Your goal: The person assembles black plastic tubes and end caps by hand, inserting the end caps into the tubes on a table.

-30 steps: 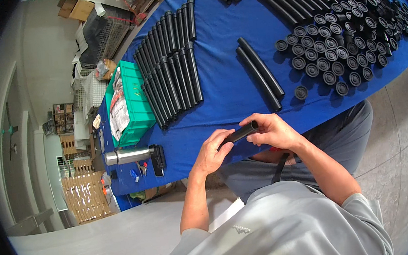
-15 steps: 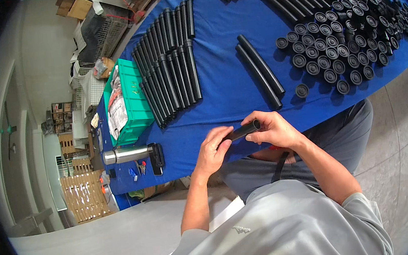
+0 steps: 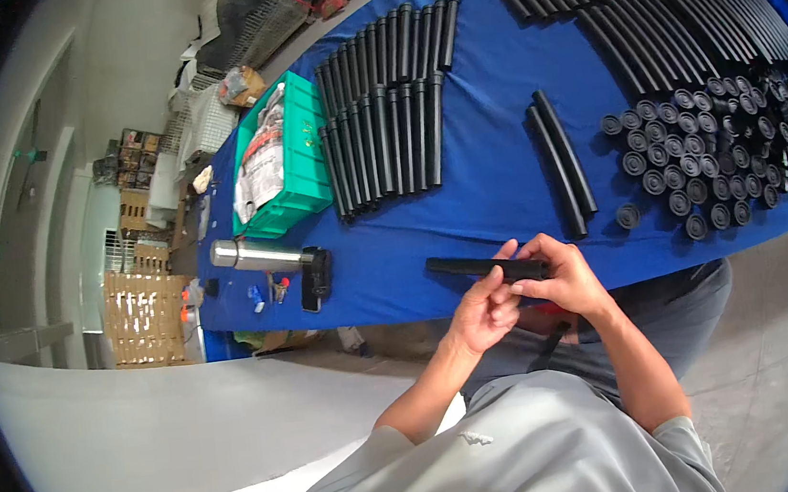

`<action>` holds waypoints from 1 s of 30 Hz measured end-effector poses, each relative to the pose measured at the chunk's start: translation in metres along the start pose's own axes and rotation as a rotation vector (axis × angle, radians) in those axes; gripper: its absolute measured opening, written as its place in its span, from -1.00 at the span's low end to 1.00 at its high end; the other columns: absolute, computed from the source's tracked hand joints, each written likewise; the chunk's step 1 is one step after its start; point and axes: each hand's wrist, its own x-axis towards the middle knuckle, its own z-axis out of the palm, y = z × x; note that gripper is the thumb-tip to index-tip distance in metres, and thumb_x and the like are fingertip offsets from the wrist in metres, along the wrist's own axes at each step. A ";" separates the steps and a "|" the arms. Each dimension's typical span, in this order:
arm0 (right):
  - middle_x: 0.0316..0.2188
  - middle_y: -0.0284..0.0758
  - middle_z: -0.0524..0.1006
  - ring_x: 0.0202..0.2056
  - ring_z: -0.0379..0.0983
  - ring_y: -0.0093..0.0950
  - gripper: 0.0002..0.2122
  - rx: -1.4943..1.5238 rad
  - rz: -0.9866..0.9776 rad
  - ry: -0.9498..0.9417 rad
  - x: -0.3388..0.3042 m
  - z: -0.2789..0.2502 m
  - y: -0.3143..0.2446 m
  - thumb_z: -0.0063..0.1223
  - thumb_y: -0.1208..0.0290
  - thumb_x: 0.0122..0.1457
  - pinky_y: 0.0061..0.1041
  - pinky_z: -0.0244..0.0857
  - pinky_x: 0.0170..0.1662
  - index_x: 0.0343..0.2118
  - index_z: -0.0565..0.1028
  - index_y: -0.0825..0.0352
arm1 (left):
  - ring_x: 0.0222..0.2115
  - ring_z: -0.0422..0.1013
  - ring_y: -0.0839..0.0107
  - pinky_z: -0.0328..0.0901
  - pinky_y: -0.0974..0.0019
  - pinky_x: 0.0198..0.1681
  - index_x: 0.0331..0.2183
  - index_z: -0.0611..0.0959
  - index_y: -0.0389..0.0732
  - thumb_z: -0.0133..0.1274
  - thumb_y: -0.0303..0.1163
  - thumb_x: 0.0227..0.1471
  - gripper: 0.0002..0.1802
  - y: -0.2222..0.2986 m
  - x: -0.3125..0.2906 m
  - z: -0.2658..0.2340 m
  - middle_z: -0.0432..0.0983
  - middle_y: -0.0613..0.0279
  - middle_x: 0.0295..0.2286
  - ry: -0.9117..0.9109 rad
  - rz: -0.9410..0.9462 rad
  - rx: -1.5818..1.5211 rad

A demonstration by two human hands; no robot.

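A short black plastic tube (image 3: pixel 468 265) lies across both hands above the front edge of the blue-covered table (image 3: pixel 399 289). My left hand (image 3: pixel 490 315) grips it near the middle from below, thumb on top. My right hand (image 3: pixel 565 278) is closed round its right end and partly hides that end. The other end points left and sticks out freely. Beyond my right hand, two loose black tubes (image 3: pixel 562 166) lie side by side on the cloth. A single round black cap (image 3: pixel 628 217) lies to their right, apart from a large cluster of similar caps (image 3: pixel 682 153).
Rows of black tubes with collared ends (image 3: pixel 389 102) lie at the left centre, beside a green crate (image 3: pixel 310 173) holding a printed bag. Bare tubes (image 3: pixel 651 41) fill the far right. A steel flask (image 3: pixel 261 257), a phone (image 3: pixel 313 296) and keys (image 3: pixel 280 289) sit at the left.
My view has shifted, so the table things appear farther right or lower. The tube has turned from pointing up toward the right to lying nearly level, and my left hand has moved along it.
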 end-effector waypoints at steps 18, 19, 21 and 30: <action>0.11 -0.05 0.31 0.00 0.41 -0.11 -0.51 -1.491 -0.074 0.322 -0.037 -0.066 -0.079 0.12 0.47 0.11 -0.21 0.46 -0.12 0.14 0.35 0.31 | 0.04 0.40 -0.14 0.43 -0.09 0.05 -0.06 0.50 -0.08 0.05 -0.51 0.16 -0.71 0.022 0.057 -0.007 0.50 -0.17 -0.06 -0.344 0.340 0.069; 0.10 -0.05 0.32 -0.01 0.41 -0.12 -0.52 -1.509 -0.018 0.290 -0.033 -0.067 -0.076 0.12 0.46 0.10 -0.22 0.46 -0.12 0.13 0.35 0.31 | 0.03 0.41 -0.12 0.44 -0.09 0.04 -0.05 0.48 -0.06 0.07 -0.55 0.13 -0.66 0.021 0.053 -0.009 0.51 -0.17 -0.07 -0.332 0.320 0.066; 0.08 -0.05 0.33 -0.02 0.42 -0.12 -0.52 -1.535 0.043 0.234 -0.027 -0.068 -0.069 0.13 0.43 0.11 -0.21 0.47 -0.13 0.13 0.35 0.33 | 0.03 0.42 -0.11 0.44 -0.08 0.04 -0.04 0.47 -0.06 0.09 -0.59 0.10 -0.60 0.019 0.049 -0.010 0.51 -0.16 -0.08 -0.338 0.344 0.060; -0.24 -0.07 0.45 -0.31 0.48 -0.11 -0.37 -1.275 -0.014 0.387 -0.022 -0.057 -0.099 0.22 0.54 0.02 -0.27 0.42 -0.28 0.18 0.24 0.42 | -0.02 0.46 -0.08 0.48 -0.02 0.00 -0.01 0.45 -0.04 0.19 -0.63 0.00 -0.47 0.018 0.052 -0.006 0.56 -0.13 -0.14 -0.298 0.318 0.065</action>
